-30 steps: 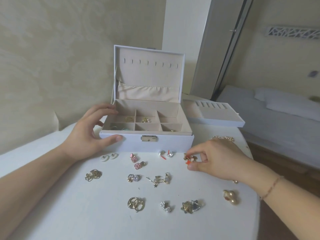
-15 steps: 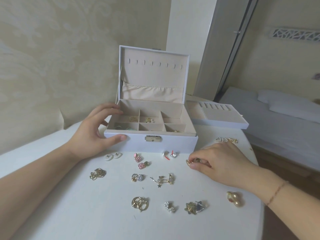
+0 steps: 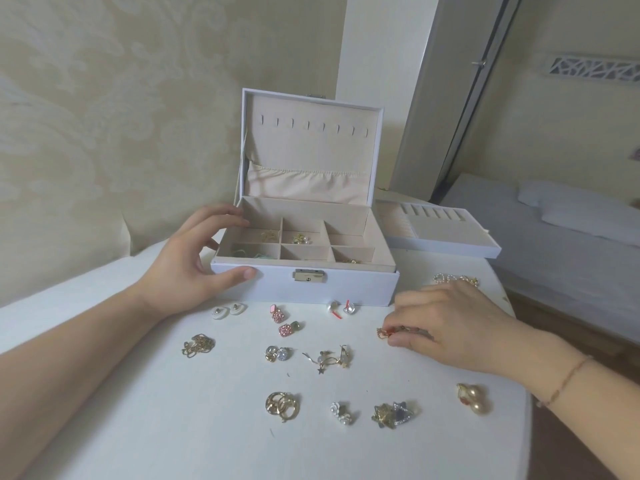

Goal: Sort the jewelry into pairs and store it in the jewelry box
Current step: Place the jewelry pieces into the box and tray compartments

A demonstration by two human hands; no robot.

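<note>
A white jewelry box (image 3: 346,287) stands open on the white table, its beige compartments holding a few small pieces. My left hand (image 3: 187,265) grips the box's front left corner, thumb on the front wall and fingers over the rim. My right hand (image 3: 446,320) lies low on the table to the right of the box and pinches a small gold and red earring (image 3: 384,332) against the surface. Paired jewelry is laid out in front: white studs (image 3: 228,310), pink earrings (image 3: 282,322), gold hoops (image 3: 282,405), gold pearl earrings (image 3: 472,398).
The box's removed tray (image 3: 446,242) sits behind the box at the right. A pearl and gold bracelet (image 3: 455,279) lies beyond my right hand. The table's right edge drops to the floor, with a bed past it. A wall is close behind the box.
My right hand has lowered the gold and red earring from just above the table down onto the surface. My left hand keeps its grip on the box.
</note>
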